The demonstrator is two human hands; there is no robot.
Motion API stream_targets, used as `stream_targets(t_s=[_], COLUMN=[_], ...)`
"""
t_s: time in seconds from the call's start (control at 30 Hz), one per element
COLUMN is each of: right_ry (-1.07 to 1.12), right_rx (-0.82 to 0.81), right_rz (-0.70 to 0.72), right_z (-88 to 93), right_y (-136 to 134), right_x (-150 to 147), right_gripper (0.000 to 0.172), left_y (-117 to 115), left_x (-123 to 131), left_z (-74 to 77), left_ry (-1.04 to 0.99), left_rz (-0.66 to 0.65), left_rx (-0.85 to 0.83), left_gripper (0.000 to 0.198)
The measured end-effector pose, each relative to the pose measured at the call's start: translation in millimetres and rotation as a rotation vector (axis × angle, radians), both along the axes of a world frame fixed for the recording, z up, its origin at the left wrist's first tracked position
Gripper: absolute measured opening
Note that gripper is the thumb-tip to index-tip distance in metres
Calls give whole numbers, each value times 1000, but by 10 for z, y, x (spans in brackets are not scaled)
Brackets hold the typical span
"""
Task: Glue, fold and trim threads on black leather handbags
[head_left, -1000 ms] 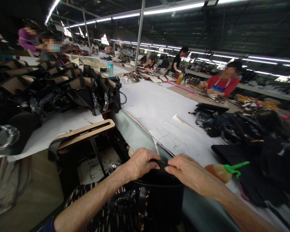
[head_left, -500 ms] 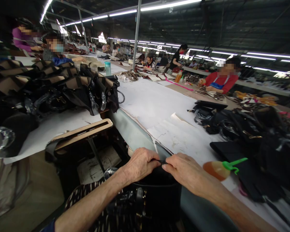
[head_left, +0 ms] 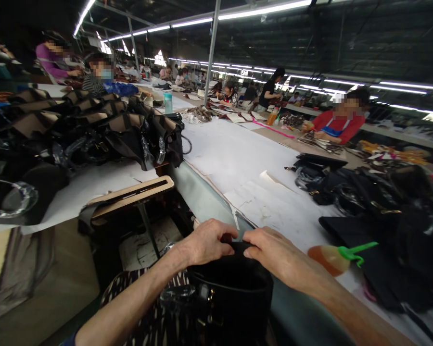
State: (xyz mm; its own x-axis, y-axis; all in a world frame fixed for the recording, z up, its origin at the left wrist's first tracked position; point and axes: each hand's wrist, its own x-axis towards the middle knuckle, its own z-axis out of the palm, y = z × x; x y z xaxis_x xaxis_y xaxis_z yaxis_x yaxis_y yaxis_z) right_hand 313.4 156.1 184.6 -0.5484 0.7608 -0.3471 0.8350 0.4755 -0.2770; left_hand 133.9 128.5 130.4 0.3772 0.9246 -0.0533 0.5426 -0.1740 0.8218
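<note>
Both L hand (head_left: 205, 242) & R hand (head_left: 274, 252) still pinch black bag (head_left: 234, 293) rim; mouth now shows more

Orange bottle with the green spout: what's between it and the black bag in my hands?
In the head view, only the right hand and wrist lie between bottle and bag, over the table edge.

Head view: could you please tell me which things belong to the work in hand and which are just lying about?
In hand: black bag, its top edge pinched by left hand and right hand.
Lying about: orange squeeze bottle, stacked bags, teal cup.
</note>
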Motion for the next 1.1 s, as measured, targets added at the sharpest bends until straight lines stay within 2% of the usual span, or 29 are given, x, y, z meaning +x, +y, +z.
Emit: stream_targets(t_s=[0.1,0.23,0.57,0.93,1.1], right_ry=[51,96,127,229,229], right_rx=[-6,-22,-135,-283,-296], right_rz=[-9,8,47,-22,-57], right_z=[-19,-40,-99,-262,-284], right_y=[24,69,202,363,383], right_x=[77,106,75,80,64], right_gripper=[9,12,14,19,20], left_y=[-12,-30,55,110,120], left_x=[-227,-350,-304,-270,-245], left_z=[-21,-103,-181,-310,-346], left_ry=[8,-23,-280,-312,-337], left_rz=[59,52,44,93,110], left_rx=[-105,-198,-278,-275,-268], left_gripper=[45,40,31,38,39])
